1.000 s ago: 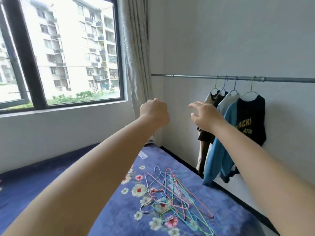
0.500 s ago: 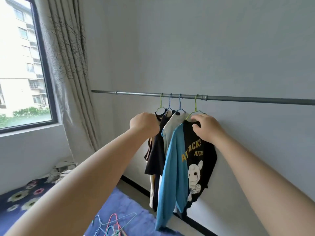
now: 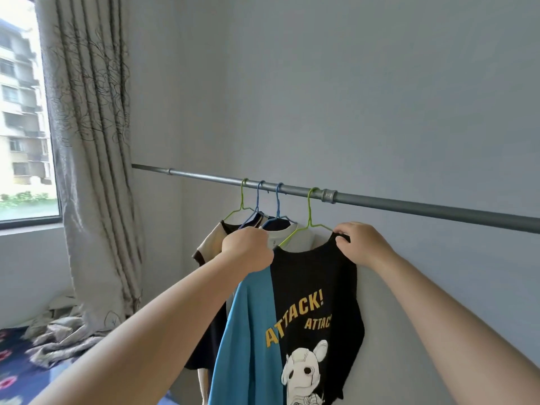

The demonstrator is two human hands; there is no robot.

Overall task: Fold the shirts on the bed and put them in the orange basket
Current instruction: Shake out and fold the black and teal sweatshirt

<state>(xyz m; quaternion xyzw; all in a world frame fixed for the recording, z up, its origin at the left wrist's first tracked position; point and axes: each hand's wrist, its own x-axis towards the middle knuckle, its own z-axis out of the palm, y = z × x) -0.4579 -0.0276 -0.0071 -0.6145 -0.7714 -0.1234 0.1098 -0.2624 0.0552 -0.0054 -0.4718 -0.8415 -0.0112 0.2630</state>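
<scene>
A black and blue shirt point(image 3: 306, 287) printed "ATTACK!" hangs on a green hanger point(image 3: 310, 217) from a grey metal rail point(image 3: 409, 206). My left hand point(image 3: 248, 251) grips its left shoulder by the collar. My right hand point(image 3: 361, 244) pinches its right shoulder at the collar. Behind it hang three more shirts on hangers: a white one point(image 3: 301, 239), a dark one point(image 3: 277, 224) and a cream and brown one point(image 3: 211, 244). The orange basket is out of view.
A patterned curtain point(image 3: 87, 171) hangs at the left beside a window point(image 3: 20, 112), its hem bunched on the blue floral bed point(image 3: 14, 375) at the lower left. The grey wall point(image 3: 350, 97) stands right behind the rail.
The view has swung right from the bed and its loose hangers to the rail. Both hands have reached in and taken hold of the black and blue shirt's shoulders.
</scene>
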